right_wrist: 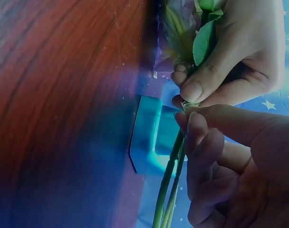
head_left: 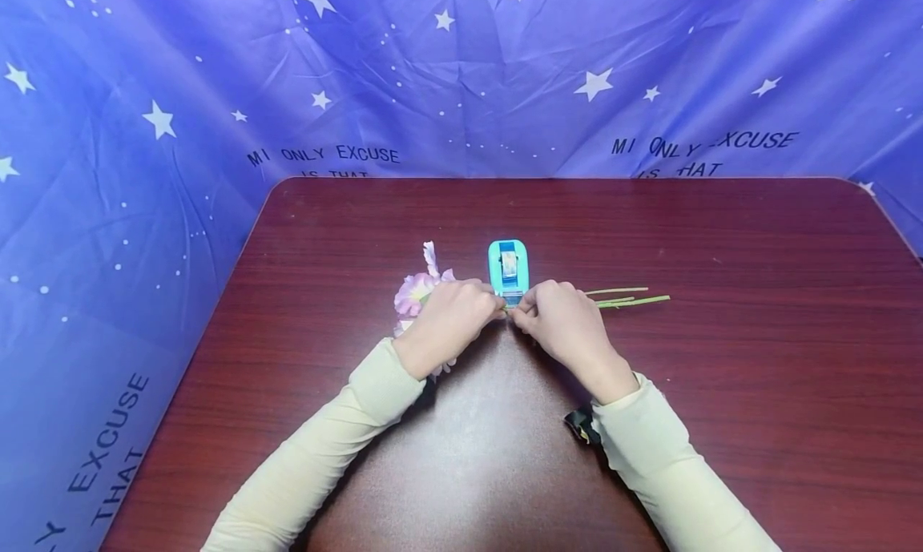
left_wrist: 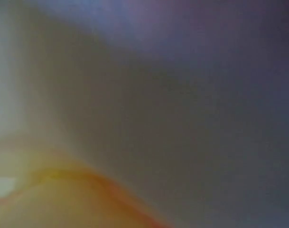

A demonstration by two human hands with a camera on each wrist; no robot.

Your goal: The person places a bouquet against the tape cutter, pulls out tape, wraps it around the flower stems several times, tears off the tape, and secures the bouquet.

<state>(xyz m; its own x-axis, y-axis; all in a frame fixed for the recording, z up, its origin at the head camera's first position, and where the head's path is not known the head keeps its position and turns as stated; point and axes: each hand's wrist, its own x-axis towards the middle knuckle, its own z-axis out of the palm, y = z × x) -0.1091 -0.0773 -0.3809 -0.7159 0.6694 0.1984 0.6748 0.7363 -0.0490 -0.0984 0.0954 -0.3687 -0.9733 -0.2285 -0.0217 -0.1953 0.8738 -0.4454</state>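
Pinkish-purple flowers (head_left: 413, 296) lie across the table, and their green stems (right_wrist: 164, 192) run out to the right. My left hand (head_left: 457, 316) grips the stems just below the blooms, thumb pressed on them beside a green leaf (right_wrist: 204, 43). Right beside it, the right hand (head_left: 566, 328) pinches the stems between thumb and fingers, where a small clear strip like tape (right_wrist: 189, 105) shows at the fingertips. A turquoise tape dispenser (head_left: 523, 273) stands just beyond both hands. Pale, blurred shapes with a yellow patch fill the left wrist view.
A black ribbon-like piece with gold bits (head_left: 580, 426) lies by the right sleeve (head_left: 642, 428). The dark red wooden table (head_left: 779, 320) reaches back to a blue curtain with stars (head_left: 461, 79).
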